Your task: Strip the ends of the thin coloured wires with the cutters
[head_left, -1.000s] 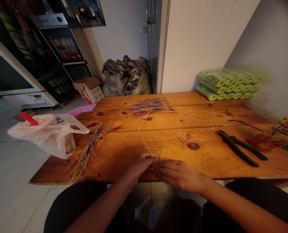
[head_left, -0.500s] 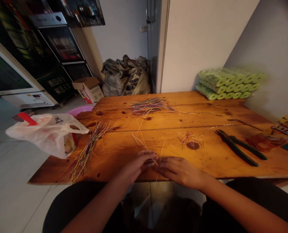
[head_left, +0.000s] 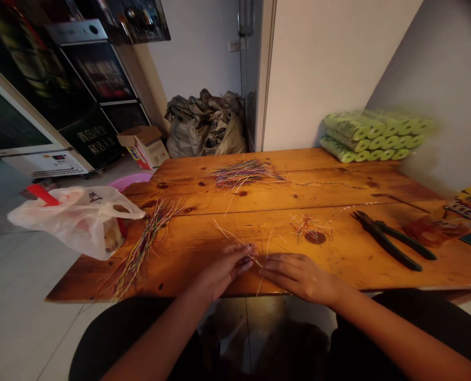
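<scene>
Near the table's front edge, my left hand (head_left: 232,266) pinches thin pale wires (head_left: 228,232), whose loose ends reach up and to the left. My right hand (head_left: 295,276) is closed just beside it, its fingertips on the wires' other end. Another thin wire (head_left: 269,241) sticks up by the right fingers, and its tail hangs over the edge. On the left lies a bundle of coloured wires (head_left: 146,246); a second wire bundle (head_left: 245,173) lies at the back. Short wire scraps (head_left: 309,226) are scattered to the right of my hands.
Pliers with dark handles (head_left: 392,241) lie on the right of the wooden table (head_left: 196,233), near an orange snack bag (head_left: 453,214). A white plastic bag (head_left: 80,217) stands at the left edge. Green-wrapped rolls (head_left: 372,137) are stacked at the back right.
The hands have drawn slightly apart: the right moved a little to the right, the left barely shifted. The wires between them show more now.
</scene>
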A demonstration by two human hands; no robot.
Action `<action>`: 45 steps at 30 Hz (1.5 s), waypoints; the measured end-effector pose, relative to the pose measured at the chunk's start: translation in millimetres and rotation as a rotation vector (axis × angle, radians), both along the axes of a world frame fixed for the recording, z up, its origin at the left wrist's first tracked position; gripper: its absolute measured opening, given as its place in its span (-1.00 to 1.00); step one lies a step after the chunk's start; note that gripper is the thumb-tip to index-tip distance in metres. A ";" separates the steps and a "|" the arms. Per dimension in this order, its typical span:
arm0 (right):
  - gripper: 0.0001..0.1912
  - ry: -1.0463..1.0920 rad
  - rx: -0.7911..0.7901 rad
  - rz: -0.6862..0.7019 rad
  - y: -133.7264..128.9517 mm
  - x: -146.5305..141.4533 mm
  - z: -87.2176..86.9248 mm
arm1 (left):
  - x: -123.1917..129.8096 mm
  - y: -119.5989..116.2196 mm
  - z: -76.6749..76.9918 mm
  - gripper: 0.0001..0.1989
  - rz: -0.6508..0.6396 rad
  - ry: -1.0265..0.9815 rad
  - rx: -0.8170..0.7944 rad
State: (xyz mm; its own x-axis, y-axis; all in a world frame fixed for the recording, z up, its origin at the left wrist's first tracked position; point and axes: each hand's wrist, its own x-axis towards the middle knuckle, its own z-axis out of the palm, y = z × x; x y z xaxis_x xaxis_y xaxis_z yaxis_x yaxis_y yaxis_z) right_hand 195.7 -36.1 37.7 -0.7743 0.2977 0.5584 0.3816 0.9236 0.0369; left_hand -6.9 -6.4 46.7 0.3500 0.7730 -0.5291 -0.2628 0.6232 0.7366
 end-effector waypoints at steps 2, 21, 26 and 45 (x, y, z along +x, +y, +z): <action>-0.71 -0.025 0.001 0.009 -0.2 0.1 -3.3 | 1.7 -0.7 0.0 -0.90 0.003 0.051 0.013; -0.73 -0.020 -0.070 -0.001 0.6 -6.4 -5.8 | 3.3 -2.3 -7.9 -0.78 -0.017 -0.116 -0.001; -0.75 0.057 -0.031 -0.021 4.7 -5.4 -3.5 | -0.7 0.1 -6.9 -0.82 -0.005 -0.165 -0.007; -0.76 0.097 -0.120 -0.066 9.8 -4.5 -14.2 | -7.2 8.5 5.5 -0.77 0.257 0.152 0.276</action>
